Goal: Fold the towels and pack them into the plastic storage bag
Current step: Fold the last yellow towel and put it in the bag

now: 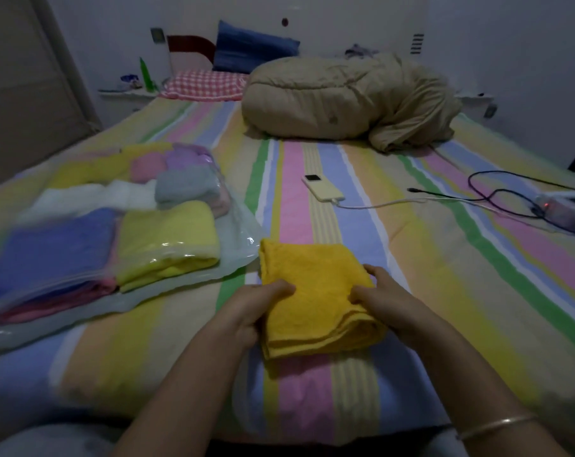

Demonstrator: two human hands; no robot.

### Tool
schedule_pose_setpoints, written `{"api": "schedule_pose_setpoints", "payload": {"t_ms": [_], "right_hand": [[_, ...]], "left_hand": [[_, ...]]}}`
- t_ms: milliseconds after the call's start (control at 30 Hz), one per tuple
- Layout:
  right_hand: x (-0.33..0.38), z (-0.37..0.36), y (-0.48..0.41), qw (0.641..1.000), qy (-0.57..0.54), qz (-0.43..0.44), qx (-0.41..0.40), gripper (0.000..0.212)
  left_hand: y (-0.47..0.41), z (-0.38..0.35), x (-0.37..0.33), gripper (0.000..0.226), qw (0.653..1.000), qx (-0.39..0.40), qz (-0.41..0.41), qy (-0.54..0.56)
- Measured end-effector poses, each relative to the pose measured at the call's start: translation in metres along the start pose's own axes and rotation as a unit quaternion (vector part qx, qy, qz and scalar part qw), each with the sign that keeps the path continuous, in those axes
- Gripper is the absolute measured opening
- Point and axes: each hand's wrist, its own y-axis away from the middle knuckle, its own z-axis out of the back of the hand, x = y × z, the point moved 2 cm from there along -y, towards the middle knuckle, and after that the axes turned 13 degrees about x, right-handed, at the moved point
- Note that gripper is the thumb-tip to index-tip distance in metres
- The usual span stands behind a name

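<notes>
Folded yellow towel (315, 291) on bed, between left hand (259, 308) and right hand (383, 298) (both gripping edges).

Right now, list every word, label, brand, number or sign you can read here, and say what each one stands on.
None: no text is readable in this view.
phone: no legible marking.
plastic storage bag: no print visible.
yellow towel: plain, no tag showing.
quilt: one small dark mark, too blurred to read.
power strip: blurred; only a red light shows.

Left grip (263, 308), right grip (380, 291) hold yellow towel (312, 272) — folded, on bed (427, 258).
</notes>
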Motion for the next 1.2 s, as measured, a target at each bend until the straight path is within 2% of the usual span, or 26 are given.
{"api": "schedule_pose_setpoints", "payload": {"t_ms": [100, 167, 200, 267, 300, 333, 367, 400, 467, 500, 533, 600, 667, 700, 733, 767, 800, 833, 867, 900, 933, 1000, 1067, 1133, 1200], "right_hand": [[0.009, -0.024, 0.021, 0.985, 0.142, 0.088, 0.030, 0.076], [0.017, -0.045, 0.033, 0.953, 0.277, 0.120, 0.002, 0.070], [0.021, -0.057, 0.038, 0.930, 0.347, 0.123, -0.011, 0.064], [0.032, -0.086, 0.053, 0.893, 0.425, 0.147, -0.027, 0.041], [0.037, -0.101, 0.061, 0.888, 0.423, 0.176, -0.037, 0.032], [0.040, -0.116, 0.066, 0.895, 0.394, 0.204, -0.042, 0.033], [0.041, -0.128, 0.068, 0.913, 0.344, 0.217, -0.039, 0.042], [0.042, -0.137, 0.067, 0.934, 0.285, 0.215, -0.027, 0.052], [0.041, -0.150, 0.060, 0.959, 0.196, 0.203, -0.002, 0.071], [0.041, -0.154, 0.057, 0.962, 0.176, 0.209, 0.008, 0.078], [0.041, -0.159, 0.055, 0.961, 0.172, 0.216, 0.018, 0.083], [0.041, -0.167, 0.052, 0.959, 0.178, 0.219, 0.016, 0.078], [0.043, -0.173, 0.049, 0.962, 0.165, 0.217, 0.001, 0.060], [0.044, -0.174, 0.048, 0.965, 0.152, 0.213, -0.005, 0.052], [0.046, -0.176, 0.044, 0.967, 0.138, 0.212, -0.009, 0.048], [0.049, -0.178, 0.042, 0.969, 0.129, 0.212, -0.007, 0.045], [0.052, -0.180, 0.040, 0.968, 0.123, 0.217, -0.004, 0.042], [0.056, -0.182, 0.038, 0.967, 0.121, 0.225, 0.001, 0.043], [0.061, -0.184, 0.036, 0.963, 0.126, 0.238, 0.008, 0.047], [0.067, -0.186, 0.036, 0.959, 0.138, 0.248, 0.018, 0.051], [0.074, -0.188, 0.035, 0.952, 0.154, 0.263, 0.030, 0.052], [0.089, -0.192, 0.034, 0.928, 0.213, 0.299, 0.057, 0.050], [0.105, -0.199, 0.033, 0.883, 0.319, 0.339, 0.063, 0.056], [0.115, -0.207, 0.026, 0.832, 0.411, 0.369, 0.055, 0.061], [0.123, -0.218, 0.016, 0.794, 0.470, 0.383, 0.040, 0.062]], "left_hand": [[0.018, 0.007, 0.014, 0.045, 0.997, -0.050, -0.065, 0.001], [0.031, 0.015, 0.018, 0.080, 0.981, -0.122, -0.115, -0.093], [0.040, 0.018, 0.018, 0.093, 0.964, -0.162, -0.137, -0.160], [0.061, 0.020, 0.017, 0.101, 0.921, -0.211, -0.204, -0.255], [0.070, 0.022, 0.017, 0.102, 0.899, -0.223, -0.238, -0.292], [0.081, 0.022, 0.015, 0.101, 0.880, -0.229, -0.268, -0.319], [0.086, 0.026, 0.016, 0.097, 0.880, -0.215, -0.279, -0.319], [0.093, 0.028, 0.013, 0.093, 0.899, -0.184, -0.275, -0.287], [0.106, 0.036, 0.007, 0.095, 0.964, -0.085, -0.226, -0.111], [0.112, 0.042, 0.007, 0.091, 0.981, -0.024, -0.192, -0.014], [0.119, 0.045, 0.006, 0.083, 0.982, 0.043, -0.175, 0.061], [0.128, 0.058, 0.007, 0.075, 0.973, 0.125, -0.166, 0.101], [0.131, 0.074, 0.009, 0.067, 0.975, 0.124, -0.170, 0.067], [0.129, 0.086, 0.010, 0.055, 0.975, 0.091, -0.200, 0.021], [0.128, 0.097, 0.008, 0.036, 0.964, 0.035, -0.256, -0.070], [0.125, 0.114, 0.007, 0.020, 0.922, -0.057, -0.321, -0.210], [0.123, 0.131, 0.003, 0.012, 0.844, -0.161, -0.363, -0.360], [0.121, 0.146, -0.001, 0.009, 0.740, -0.248, -0.386, -0.492], [0.117, 0.162, -0.004, 0.007, 0.652, -0.293, -0.385, -0.584], [0.109, 0.177, -0.007, 0.011, 0.600, -0.305, -0.359, -0.647], [0.100, 0.193, -0.010, 0.016, 0.569, -0.301, -0.327, -0.692], [0.087, 0.218, -0.019, 0.029, 0.543, -0.282, -0.285, -0.738], [0.084, 0.233, -0.032, 0.045, 0.541, -0.269, -0.300, -0.738], [0.088, 0.238, -0.049, 0.050, 0.571, -0.262, -0.332, -0.703], [0.092, 0.241, -0.064, 0.047, 0.618, -0.250, -0.368, -0.649]]}}
